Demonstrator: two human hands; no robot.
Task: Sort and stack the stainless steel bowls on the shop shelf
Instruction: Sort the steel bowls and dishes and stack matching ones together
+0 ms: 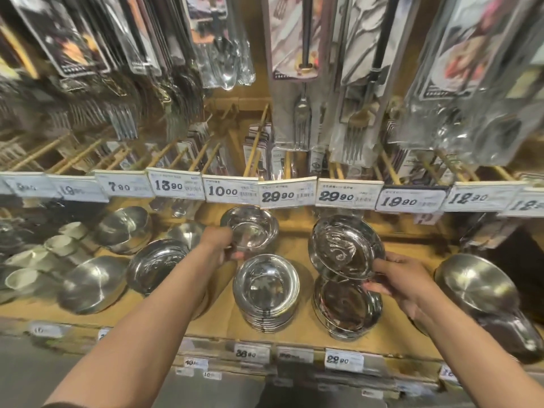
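Shiny steel bowls stand in stacks on a wooden shelf point(297, 248). My left hand point(222, 241) grips the near rim of a small round bowl point(250, 228) at the back centre. In front of it stands a tall stack of round bowls point(266, 293). My right hand point(403, 278) holds a tilted oval dish point(347, 248) by its near edge, lifted above a stack of oval dishes point(346, 307).
Larger steel bowls point(156, 265) lie to the left and a big matte bowl point(477, 285) to the right. White ceramic cups point(59, 244) sit far left. Packaged forks and spoons point(303, 83) hang overhead above a row of price tags point(276, 195).
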